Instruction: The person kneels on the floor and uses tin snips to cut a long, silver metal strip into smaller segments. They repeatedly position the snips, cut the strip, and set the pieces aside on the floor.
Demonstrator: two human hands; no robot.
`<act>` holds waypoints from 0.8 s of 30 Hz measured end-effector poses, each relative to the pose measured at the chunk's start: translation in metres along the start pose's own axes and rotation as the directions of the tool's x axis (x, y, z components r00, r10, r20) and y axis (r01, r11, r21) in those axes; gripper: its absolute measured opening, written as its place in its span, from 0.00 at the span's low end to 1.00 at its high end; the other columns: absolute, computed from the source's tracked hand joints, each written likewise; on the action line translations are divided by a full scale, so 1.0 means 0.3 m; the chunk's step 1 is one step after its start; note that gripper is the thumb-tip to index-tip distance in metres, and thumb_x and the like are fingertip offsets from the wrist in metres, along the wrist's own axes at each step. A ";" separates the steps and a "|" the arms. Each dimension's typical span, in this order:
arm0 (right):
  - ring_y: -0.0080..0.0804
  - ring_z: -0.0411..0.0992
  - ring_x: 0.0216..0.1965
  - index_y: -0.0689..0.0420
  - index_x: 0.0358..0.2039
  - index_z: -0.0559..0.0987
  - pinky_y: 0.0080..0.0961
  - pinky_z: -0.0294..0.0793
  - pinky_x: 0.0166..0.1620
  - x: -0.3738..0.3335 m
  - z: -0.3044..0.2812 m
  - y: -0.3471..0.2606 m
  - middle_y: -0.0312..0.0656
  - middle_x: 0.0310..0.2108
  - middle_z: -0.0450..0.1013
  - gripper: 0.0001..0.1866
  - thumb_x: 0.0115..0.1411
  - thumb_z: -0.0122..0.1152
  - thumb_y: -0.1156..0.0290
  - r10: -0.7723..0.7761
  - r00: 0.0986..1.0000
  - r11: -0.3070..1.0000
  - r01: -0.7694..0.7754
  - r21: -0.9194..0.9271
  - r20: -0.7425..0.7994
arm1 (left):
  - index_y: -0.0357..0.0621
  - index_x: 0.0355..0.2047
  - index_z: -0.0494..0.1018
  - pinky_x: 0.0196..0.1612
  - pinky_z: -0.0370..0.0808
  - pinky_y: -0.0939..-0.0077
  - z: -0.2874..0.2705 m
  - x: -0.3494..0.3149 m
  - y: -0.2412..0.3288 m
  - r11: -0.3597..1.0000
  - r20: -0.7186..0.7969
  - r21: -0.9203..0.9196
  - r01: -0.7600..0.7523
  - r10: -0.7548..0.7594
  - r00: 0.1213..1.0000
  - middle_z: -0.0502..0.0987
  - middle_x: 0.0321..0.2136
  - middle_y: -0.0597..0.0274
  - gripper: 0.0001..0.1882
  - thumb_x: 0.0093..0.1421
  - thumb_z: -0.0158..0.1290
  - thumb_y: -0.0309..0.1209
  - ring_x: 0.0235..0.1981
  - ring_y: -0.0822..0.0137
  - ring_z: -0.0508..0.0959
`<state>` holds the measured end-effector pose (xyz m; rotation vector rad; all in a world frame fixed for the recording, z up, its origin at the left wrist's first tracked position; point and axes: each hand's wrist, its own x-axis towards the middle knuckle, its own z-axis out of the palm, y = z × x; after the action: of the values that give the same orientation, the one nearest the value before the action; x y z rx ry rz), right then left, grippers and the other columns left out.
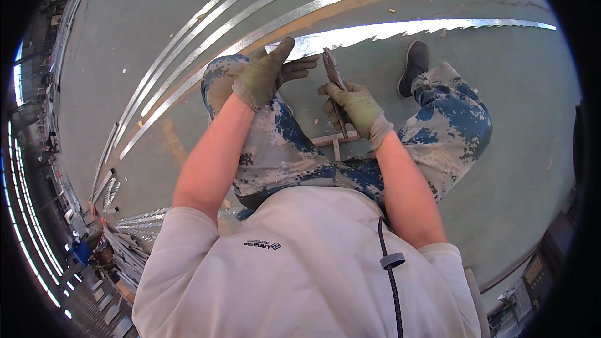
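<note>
My left hand (266, 76), in a greenish work glove, is beside the left end of a long shiny metal strip (357, 36). Its thumb points up over the strip and its fingers stretch out to the right, spread from the thumb. The strip's near edge carries a row of pointed, saw-like tabs running to the right. My gloved right hand (357, 106) is closed around a dark, plier-like hand tool (333, 67). The tool's jaws point up toward the strip's near edge, close to my left fingertips. I cannot tell whether the jaws touch the metal.
Several plain metal strips (250, 9) lie on the green floor (144, 19) beyond the left knee. Under my hands is a small wooden T-shaped piece (336, 141). My shoe (416, 62) rests right of it. More notched strips (144, 220) lie at lower left.
</note>
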<state>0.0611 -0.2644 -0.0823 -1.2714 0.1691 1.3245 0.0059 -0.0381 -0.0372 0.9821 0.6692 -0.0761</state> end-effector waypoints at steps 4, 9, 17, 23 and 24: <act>0.27 0.73 0.19 0.60 0.46 0.82 0.27 0.71 0.21 0.008 -0.021 -0.003 0.38 0.24 0.76 0.17 0.71 0.63 0.58 0.031 0.994 0.996 -0.039 0.079 0.104 | 0.23 0.62 0.56 0.50 0.87 0.57 0.005 0.004 -0.001 0.999 -0.027 -0.008 0.042 -0.042 0.999 0.76 0.53 0.25 0.30 0.75 0.53 0.38 0.52 0.40 0.83; 0.29 0.73 0.18 0.63 0.47 0.81 0.27 0.70 0.21 0.020 -0.046 0.002 0.39 0.24 0.76 0.17 0.73 0.60 0.60 0.032 0.956 0.958 -0.112 0.264 0.291 | 0.19 0.62 0.58 0.51 0.85 0.62 -0.016 -0.004 -0.012 1.000 -0.006 0.015 0.025 -0.025 1.000 0.77 0.53 0.29 0.30 0.77 0.49 0.39 0.53 0.44 0.83; 0.32 0.69 0.20 0.65 0.52 0.77 0.32 0.74 0.30 0.050 -0.108 0.044 0.39 0.26 0.72 0.21 0.75 0.55 0.57 -0.072 0.801 0.811 -0.300 0.502 0.595 | 0.23 0.61 0.67 0.55 0.81 0.62 -0.040 -0.009 -0.021 0.998 0.043 0.046 0.051 -0.053 0.998 0.77 0.56 0.33 0.27 0.79 0.43 0.40 0.55 0.47 0.81; 0.29 0.70 0.23 0.65 0.54 0.78 0.31 0.71 0.29 0.053 -0.076 0.012 0.37 0.27 0.73 0.22 0.75 0.56 0.57 0.022 0.896 0.908 -0.203 0.365 0.443 | 0.28 0.62 0.68 0.58 0.79 0.62 -0.055 0.004 -0.016 0.985 0.032 0.164 0.058 -0.064 0.997 0.77 0.58 0.38 0.30 0.79 0.41 0.47 0.58 0.49 0.80; 0.29 0.71 0.24 0.65 0.54 0.78 0.31 0.71 0.29 0.048 -0.077 0.006 0.37 0.27 0.73 0.22 0.75 0.55 0.57 0.029 0.904 0.920 -0.191 0.342 0.427 | 0.28 0.62 0.68 0.58 0.79 0.62 -0.050 0.002 -0.015 0.983 0.028 0.174 0.054 -0.059 0.998 0.77 0.58 0.38 0.31 0.78 0.41 0.49 0.58 0.50 0.80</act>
<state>0.0769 -0.2733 -0.1025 -0.6425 0.1877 1.5460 -0.0026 -0.0287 -0.0463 1.1264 0.6682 -0.2027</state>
